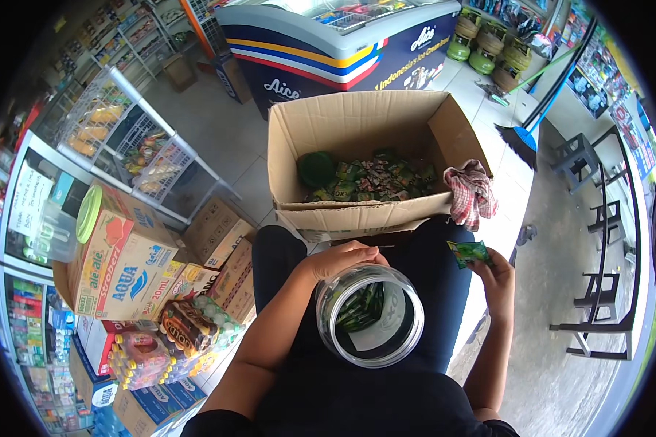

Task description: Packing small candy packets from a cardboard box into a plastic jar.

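On my lap rests a clear plastic jar (328, 328) with its mouth uncovered and tilted up toward me. Green sachets (361, 308) lie inside it, beside a pale label with writing. My left hand (347, 258) is wrapped around the jar's far side, some fingers hidden behind it. Out to the right, above my thigh, my right hand (492, 273) pinches a green candy sachet (467, 253). Before my knees stands an open cardboard box (355, 117), with many loose green and pinkish sachets (377, 177) on its bottom. A round green lid (315, 168) sits in the box's left corner.
A red-and-white checked cloth (472, 194) hangs over the box's right corner. Behind it is an ice cream freezer (317, 60). Stacked cartons (136, 267) and bottle packs (139, 358) stand at left, near a wire rack (142, 136). A broom (519, 142) and stools (601, 295) are at right.
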